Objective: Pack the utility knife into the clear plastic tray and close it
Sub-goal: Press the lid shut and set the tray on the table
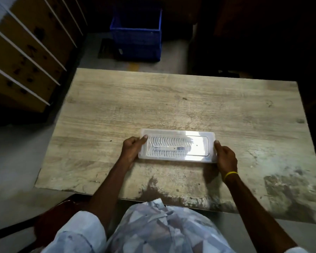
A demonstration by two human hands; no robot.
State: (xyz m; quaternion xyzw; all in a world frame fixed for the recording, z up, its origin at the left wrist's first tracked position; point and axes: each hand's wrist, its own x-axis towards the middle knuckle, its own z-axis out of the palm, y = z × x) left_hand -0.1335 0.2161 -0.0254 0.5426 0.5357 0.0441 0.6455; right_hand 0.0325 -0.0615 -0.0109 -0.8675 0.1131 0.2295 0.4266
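Dim room, grey floor; worn wood-grain table [171,99] in the middle, its near edge stained dark and scuffed pale. Beyond the far edge, on the floor, a blue plastic crate [137,39] with a dark flat mat [108,48] beside it. Off to the left, brown shelving [26,48] with white edges and dark blotches. No readable writing or brand anywhere.

Near the front of the table, lying flat and lengthwise across: clear plastic tray [177,146], lid down over it, glare on the right half. Inside, seen through the ribbed plastic, utility knife [169,148], slim and pale with a dark part toward the right.

Left hand [132,149] curled round the tray's left end, thumb on the top corner. Right hand [226,158] gripping the right end, fingers closed against the edge, yellow band [230,174] at the wrist. Patterned pale shirt [162,230] at the bottom.
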